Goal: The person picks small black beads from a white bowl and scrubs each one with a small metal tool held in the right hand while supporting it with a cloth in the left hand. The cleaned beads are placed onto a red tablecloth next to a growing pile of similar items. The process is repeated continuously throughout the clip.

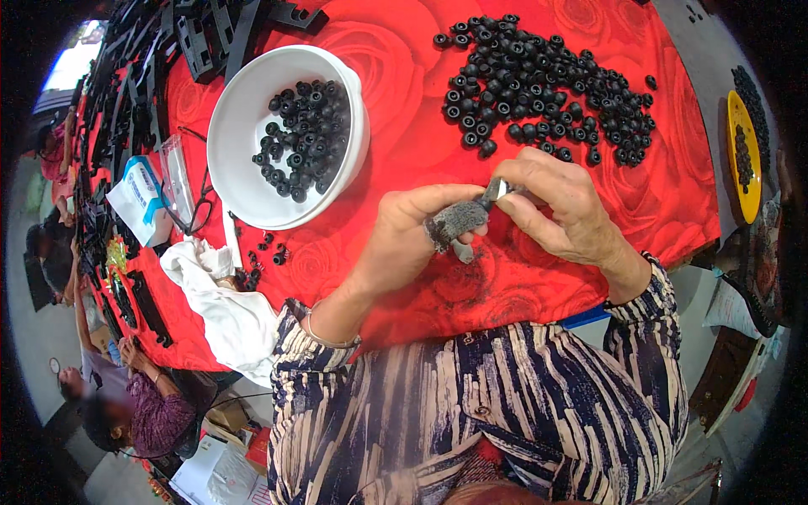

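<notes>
My left hand (404, 236) is closed in front of me over the red tablecloth, with grey knitted cloth (457, 220) wrapped about a finger. At its fingertips it pinches a small black part (490, 194), mostly covered by the fingers. Close against that part, my right hand (560, 206) pinches a small, shiny, blade-like piece (502, 188); its full shape is hidden. Beyond my hands lies a loose heap of small round black plastic parts (539, 84), each with a hole. To the left, a white bowl (240, 181) contains more of the same parts.
A white cloth (223, 316), black scraps (273, 251), eyeglasses (202, 210) and a blue-and-white packet (139, 198) lie at left. Long black pieces (198, 42) pile up at the far left. Other people sit along the left side. A yellow tray (742, 160) stands far right.
</notes>
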`<state>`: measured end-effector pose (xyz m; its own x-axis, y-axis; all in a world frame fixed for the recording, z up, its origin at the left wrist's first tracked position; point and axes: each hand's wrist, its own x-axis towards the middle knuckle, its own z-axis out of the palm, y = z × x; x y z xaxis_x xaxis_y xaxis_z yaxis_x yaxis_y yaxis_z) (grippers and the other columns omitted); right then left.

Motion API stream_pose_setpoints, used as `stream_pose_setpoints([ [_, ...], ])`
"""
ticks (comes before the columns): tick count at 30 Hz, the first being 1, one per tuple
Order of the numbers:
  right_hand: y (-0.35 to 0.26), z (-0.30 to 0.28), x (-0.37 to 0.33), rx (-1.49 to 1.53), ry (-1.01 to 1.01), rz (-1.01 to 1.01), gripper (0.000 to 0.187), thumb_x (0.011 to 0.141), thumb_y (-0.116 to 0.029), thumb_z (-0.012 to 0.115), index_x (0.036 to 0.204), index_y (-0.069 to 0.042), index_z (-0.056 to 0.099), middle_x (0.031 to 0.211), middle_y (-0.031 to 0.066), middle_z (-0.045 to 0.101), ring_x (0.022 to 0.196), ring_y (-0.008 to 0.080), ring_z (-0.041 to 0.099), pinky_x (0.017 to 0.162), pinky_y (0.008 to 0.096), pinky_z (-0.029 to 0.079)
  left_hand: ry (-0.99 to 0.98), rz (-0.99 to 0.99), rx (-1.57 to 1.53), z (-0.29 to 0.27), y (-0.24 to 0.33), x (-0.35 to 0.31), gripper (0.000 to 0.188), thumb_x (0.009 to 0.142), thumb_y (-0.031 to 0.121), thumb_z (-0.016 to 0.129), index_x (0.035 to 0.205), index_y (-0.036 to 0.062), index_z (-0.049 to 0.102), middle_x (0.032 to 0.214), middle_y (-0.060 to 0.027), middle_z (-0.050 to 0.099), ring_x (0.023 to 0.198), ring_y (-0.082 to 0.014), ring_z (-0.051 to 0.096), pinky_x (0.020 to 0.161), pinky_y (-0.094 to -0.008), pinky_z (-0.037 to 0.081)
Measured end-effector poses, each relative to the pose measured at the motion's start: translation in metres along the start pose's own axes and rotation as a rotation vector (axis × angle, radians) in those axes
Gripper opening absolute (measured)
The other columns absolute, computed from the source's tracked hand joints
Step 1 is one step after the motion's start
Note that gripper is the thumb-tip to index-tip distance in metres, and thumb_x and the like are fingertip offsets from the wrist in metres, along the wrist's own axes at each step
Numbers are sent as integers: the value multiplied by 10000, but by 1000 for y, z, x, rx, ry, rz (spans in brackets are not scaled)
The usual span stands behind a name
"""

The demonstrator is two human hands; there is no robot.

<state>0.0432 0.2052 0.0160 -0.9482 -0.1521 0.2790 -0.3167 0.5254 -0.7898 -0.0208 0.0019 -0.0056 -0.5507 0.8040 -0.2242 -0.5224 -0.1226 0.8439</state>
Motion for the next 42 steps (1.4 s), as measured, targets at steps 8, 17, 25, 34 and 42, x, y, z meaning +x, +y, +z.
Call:
stream_pose_setpoints([
  [8,1,-3,1,36,-47,9,146,799,-45,607,934,3,581,734,111,527,620,242,544,541,336,432,1,30,64,1,0,0,256,899,3,499,1136,-12,596,892,-55,643,750,-94,602,629,-235,516],
  [17,3,-3,2,54,-70,-15,136,796,-39,604,923,6,581,702,106,507,587,236,521,516,343,408,1,4,76,0,0,-2,267,897,-18,478,1137,-9,596,915,-63,638,767,-103,603,631,-239,514],
  [25,11,-3,2,56,-127,-56,128,786,-36,609,904,1,577,689,104,502,567,242,516,503,346,400,-14,-1,30,-4,-7,-2,266,893,-17,480,1129,-11,601,877,-69,639,747,-118,610,630,-248,518],
  [34,3,-6,1,202,-98,-27,219,737,-21,638,951,-12,592,703,84,516,588,223,532,514,314,406,40,-22,-126,-7,0,3,245,874,33,535,1099,-7,622,820,-63,628,676,-107,593,584,-236,497],
  [42,-1,8,-2,-83,52,-280,431,599,-61,715,1010,2,602,726,94,545,587,238,551,494,338,429,-24,-203,-244,6,-10,-2,164,875,53,553,997,-27,626,769,-57,622,643,-99,598,554,-232,520],
])
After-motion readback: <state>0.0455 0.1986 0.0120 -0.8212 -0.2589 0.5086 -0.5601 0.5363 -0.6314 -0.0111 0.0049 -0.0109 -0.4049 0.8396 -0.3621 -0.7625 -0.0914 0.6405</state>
